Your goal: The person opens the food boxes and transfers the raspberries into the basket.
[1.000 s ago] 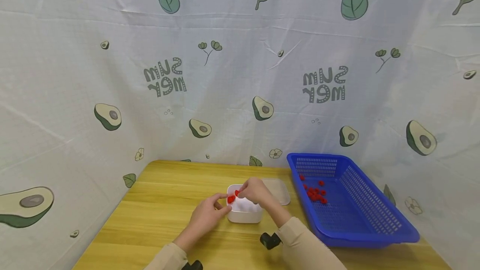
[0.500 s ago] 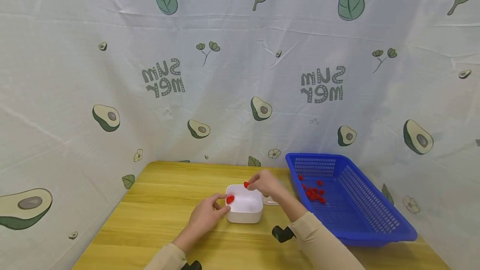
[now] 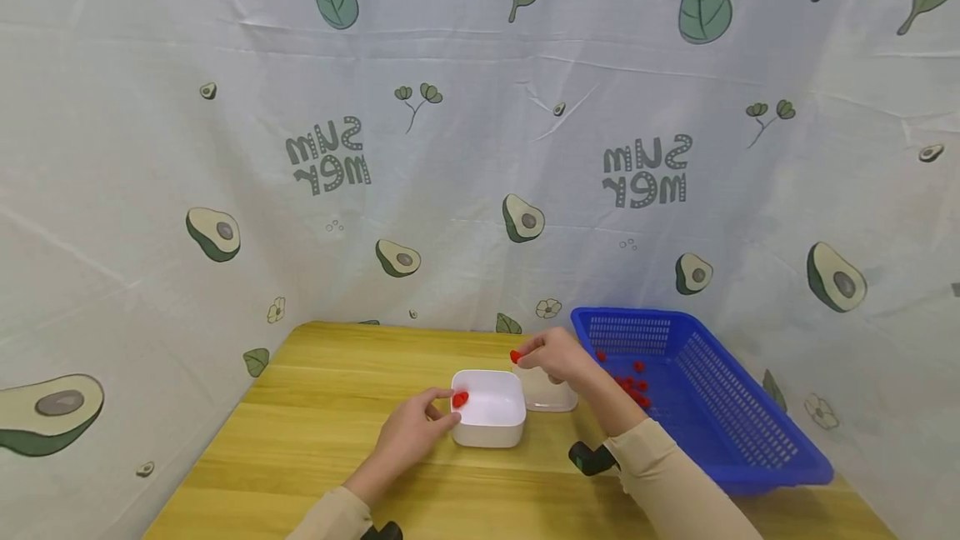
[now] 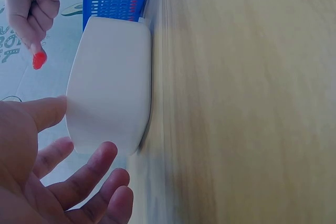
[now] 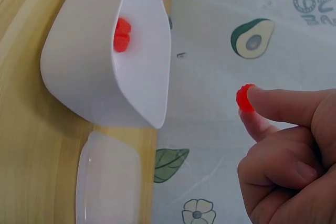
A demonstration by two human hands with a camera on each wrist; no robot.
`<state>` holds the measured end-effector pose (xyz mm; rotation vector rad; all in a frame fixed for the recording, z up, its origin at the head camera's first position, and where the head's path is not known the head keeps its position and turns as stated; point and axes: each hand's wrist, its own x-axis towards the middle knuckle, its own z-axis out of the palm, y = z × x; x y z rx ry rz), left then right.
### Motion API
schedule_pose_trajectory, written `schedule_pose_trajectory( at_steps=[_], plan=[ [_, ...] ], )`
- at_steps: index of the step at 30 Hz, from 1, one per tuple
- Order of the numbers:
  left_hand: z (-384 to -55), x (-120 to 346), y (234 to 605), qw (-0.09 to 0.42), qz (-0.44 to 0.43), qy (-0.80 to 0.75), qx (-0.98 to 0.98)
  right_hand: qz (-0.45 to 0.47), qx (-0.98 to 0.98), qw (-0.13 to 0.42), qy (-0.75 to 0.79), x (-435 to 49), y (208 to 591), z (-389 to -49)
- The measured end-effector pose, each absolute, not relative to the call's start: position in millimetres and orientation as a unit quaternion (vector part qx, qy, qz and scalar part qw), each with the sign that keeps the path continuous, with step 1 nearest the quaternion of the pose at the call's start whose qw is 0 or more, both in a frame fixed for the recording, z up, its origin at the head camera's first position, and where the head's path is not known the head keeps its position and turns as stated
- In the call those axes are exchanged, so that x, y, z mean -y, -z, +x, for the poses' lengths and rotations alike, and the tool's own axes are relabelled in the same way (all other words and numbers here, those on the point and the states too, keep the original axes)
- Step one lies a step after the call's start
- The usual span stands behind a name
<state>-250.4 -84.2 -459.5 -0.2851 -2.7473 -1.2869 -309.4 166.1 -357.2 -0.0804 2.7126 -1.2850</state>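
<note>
My right hand (image 3: pixel 557 354) pinches a small, bumpy, raspberry-like red piece (image 5: pixel 245 97) between thumb and forefinger. It is raised above the clear lid (image 3: pixel 546 394), to the right of a white plastic box (image 3: pixel 487 437). More of the same red (image 5: pixel 122 35) shows inside the box, against its left side. The left hand (image 3: pixel 414 432) is at that left side, thumb and forefinger touching the box near its rim. In the left wrist view, the other fingers (image 4: pixel 86 179) spread loosely beside the box wall.
To the right stands a blue perforated basket (image 3: pixel 720 432) with several red pieces (image 3: pixel 637 386) gathered on its left side, partly behind my right forearm. All of it rests on a wooden table (image 3: pixel 322 407), backed by a patterned white cloth (image 3: pixel 450 298).
My right hand has come up out of the white box and moved right, away from it, carrying the red piece. The left hand has stayed at the box's left side.
</note>
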Motion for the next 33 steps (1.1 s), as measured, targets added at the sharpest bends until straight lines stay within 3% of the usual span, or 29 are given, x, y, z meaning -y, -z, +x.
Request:
schedule_pose_trajectory(
  at_steps=[33],
  plan=[
    [-250, 84, 459, 0.047, -0.09, 0.423, 0.9, -0.008, -0.91, 0.04, 0.412, -257, 333, -312]
  ],
)
